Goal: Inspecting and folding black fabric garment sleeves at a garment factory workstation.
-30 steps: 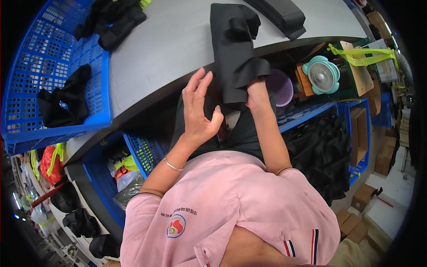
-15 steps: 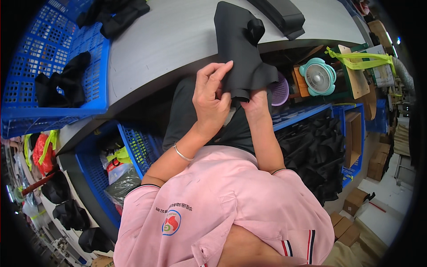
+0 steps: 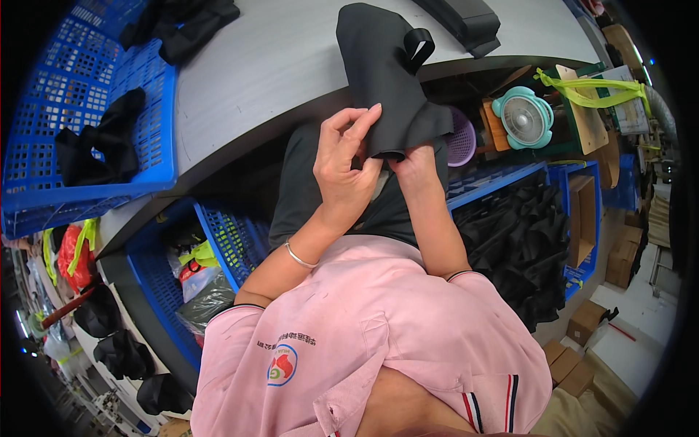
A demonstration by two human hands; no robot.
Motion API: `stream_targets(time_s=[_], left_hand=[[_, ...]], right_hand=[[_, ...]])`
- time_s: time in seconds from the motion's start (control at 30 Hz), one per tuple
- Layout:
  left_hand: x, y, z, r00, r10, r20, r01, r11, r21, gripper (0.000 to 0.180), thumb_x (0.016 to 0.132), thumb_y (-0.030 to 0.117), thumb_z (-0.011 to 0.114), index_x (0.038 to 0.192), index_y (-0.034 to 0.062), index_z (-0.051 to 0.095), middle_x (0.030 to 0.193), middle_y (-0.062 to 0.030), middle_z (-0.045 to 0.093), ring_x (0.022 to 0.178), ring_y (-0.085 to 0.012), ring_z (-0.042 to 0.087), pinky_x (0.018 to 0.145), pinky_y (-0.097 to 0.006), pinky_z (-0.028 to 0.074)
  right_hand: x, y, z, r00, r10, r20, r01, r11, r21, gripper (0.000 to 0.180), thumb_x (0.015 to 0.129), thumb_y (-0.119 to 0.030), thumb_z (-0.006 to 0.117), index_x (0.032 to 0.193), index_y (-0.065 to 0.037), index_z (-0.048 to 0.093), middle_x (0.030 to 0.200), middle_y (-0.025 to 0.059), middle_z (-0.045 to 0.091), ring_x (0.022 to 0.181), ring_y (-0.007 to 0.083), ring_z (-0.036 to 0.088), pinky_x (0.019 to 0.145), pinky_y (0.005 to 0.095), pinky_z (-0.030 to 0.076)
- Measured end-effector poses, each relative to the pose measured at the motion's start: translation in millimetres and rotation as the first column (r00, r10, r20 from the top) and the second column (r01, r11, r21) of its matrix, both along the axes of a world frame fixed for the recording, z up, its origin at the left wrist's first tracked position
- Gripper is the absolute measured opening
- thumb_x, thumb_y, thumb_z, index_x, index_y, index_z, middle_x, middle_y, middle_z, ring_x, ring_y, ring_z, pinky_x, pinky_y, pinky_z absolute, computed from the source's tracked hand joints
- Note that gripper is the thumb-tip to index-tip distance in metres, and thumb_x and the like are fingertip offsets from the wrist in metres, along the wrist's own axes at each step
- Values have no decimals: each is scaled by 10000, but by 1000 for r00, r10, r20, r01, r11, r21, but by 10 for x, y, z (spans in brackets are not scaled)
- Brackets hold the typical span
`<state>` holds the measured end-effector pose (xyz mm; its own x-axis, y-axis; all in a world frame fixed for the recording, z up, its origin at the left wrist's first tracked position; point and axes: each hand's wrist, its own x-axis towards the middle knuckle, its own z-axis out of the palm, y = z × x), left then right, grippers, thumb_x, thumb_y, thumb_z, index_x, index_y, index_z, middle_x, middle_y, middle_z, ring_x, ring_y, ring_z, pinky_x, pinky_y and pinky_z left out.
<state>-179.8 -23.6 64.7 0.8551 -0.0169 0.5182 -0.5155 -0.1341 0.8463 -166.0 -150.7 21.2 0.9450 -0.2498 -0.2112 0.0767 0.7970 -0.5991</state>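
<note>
A black fabric piece, tube-like at its near end and with a small loop at its far right side, stretches from my hands up over the table edge. My left hand pinches its near left edge between thumb and fingers. At the near opening, my right hand grips the rim, its fingers mostly hidden inside or under the cloth. The far end of the piece rests on the grey table. Another folded black piece lies on the table beyond it.
On the left stands a blue crate with black pieces. Below it, another blue crate holds bags. At right, black fabric pieces fill a crate. A teal fan and purple basket sit under the table.
The fabric's far end has tipped slightly left, and its loop now stands more open. Both hands keep their hold, the near rim shifting a little upward.
</note>
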Motion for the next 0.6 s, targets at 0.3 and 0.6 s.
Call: stream_targets(time_s=[0.3,0.6], left_hand=[[78,103,-64,999,-33,-11,33,999,-30,548,756,-108,646,1277,59,671,1189,-67,593,880,-107,578,677,-217,492],[419,303,-552,973,206,-103,-198,976,87,435,892,-103,518,1250,69,697,896,-43,686,680,-67,569,626,-212,484]], right_hand=[[189,86,-47,999,-13,48,12,1000,11,429,1001,-288,584,1339,-32,514,1239,116,618,1069,228,646,891,383,581],[451,-198,-750,984,56,-167,-176,332,-927,341,992,-101,510,1316,2,534,1300,120,590,1212,233,560,1065,372,420]])
